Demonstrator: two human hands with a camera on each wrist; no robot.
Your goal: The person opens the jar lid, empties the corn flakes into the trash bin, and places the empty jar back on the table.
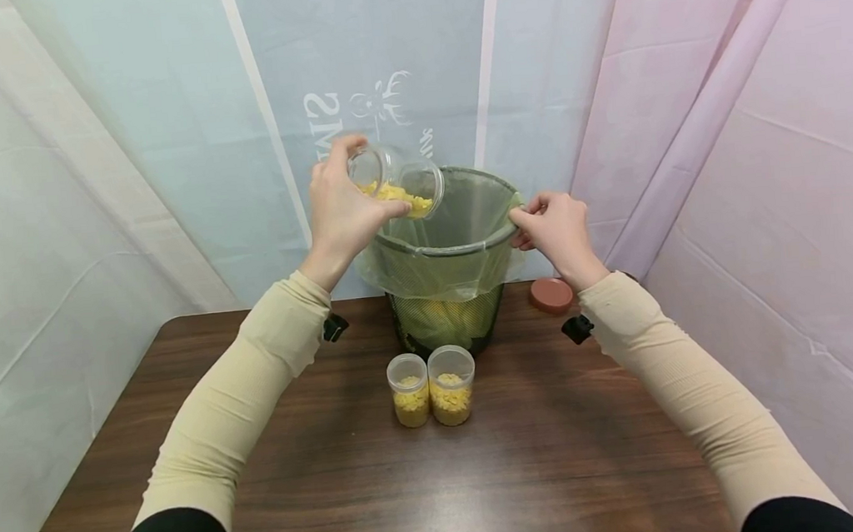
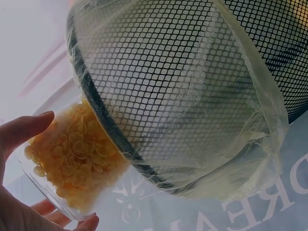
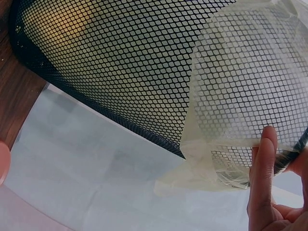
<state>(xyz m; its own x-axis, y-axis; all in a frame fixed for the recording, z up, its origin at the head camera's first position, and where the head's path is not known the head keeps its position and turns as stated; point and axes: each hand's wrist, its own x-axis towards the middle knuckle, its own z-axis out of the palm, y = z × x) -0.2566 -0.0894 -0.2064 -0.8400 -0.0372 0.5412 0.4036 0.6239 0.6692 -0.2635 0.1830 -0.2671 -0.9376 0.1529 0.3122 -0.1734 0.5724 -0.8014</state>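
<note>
My left hand [image 1: 347,210] grips a clear plastic jar [image 1: 410,171] tipped sideways, its mouth over the left rim of a mesh wastebasket [image 1: 445,310]. Yellow flakes [image 2: 79,159] lie along the jar's lower side. A thin pale green bin liner [image 1: 427,274] lines the basket and folds down over its rim. On the right side of that rim, my right hand [image 1: 555,231] pinches the edge with the liner; in the right wrist view its fingers [image 3: 262,178] lie outside the mesh. Something yellow shows through the basket's lower mesh.
Two clear jars [image 1: 410,392] of yellow flakes stand upright and without lids in front of the basket. A reddish-brown lid [image 1: 552,295] lies on the dark wooden table [image 1: 300,476], right of the basket. Fabric curtains [image 1: 184,151] hang behind and on both sides.
</note>
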